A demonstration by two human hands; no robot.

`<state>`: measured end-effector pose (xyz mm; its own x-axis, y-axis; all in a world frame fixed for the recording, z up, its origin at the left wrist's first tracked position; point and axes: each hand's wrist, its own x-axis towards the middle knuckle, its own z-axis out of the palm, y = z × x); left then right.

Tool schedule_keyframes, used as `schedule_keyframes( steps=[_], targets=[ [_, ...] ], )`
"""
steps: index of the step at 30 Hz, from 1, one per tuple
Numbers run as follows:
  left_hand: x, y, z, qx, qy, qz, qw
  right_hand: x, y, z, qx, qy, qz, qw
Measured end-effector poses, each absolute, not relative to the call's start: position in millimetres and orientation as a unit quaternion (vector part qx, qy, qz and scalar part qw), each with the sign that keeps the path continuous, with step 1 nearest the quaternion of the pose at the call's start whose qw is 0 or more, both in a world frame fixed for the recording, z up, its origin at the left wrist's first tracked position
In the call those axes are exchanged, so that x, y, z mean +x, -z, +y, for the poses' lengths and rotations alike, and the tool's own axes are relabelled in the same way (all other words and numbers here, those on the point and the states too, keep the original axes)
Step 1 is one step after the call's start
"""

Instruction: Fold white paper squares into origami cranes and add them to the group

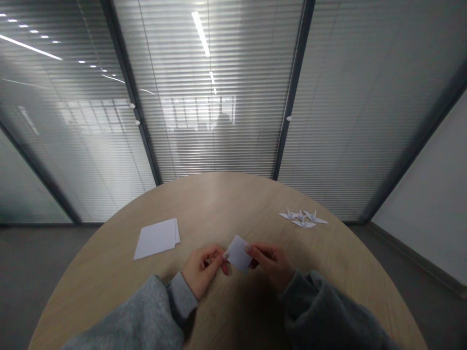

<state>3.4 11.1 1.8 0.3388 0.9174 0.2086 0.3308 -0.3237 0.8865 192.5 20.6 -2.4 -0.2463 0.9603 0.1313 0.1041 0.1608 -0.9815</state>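
A small white square of folded paper (239,253) is held between my two hands, turned so that one corner points away from me. My left hand (206,266) pinches its left corner between thumb and fingers. On the opposite side, my right hand (272,262) grips the right corner, with the thumb on top and the fingers partly hidden behind the paper. The folded paper appears to be just above the table. Its underside and any inner folds cannot be seen.
Left of my hands lie flat white paper sheets (156,239), slightly fanned at the right. Several white folded paper cranes (302,218) sit clustered at the right. The round wooden table (219,204) curves away toward glass panels with blinds (219,150).
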Motion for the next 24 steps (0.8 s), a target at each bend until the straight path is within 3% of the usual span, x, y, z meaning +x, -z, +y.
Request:
schedule_keyframes(
  steps=[5, 10, 19, 24],
  targets=[
    [-1.3, 3.3, 16.8, 0.756, -0.359, 0.435, 0.331, 191.4, 5.9, 21.0, -0.433, -0.506, -0.618, 0.418],
    [-8.0, 9.7, 24.6, 0.794, -0.303, 0.468, 0.241, 193.3, 8.9, 21.2, -0.428, -0.435, -0.654, 0.446],
    [-8.7, 9.4, 25.9, 0.813, -0.276, 0.486, 0.165, 192.3, 22.8, 25.4, -0.457, -0.357, -0.722, 0.377],
    [-10.1, 8.0, 21.8, 0.853, -0.307, 0.403, 0.123, 192.4, 28.2, 27.2, -0.477, -0.356, -0.716, 0.364]
  ],
)
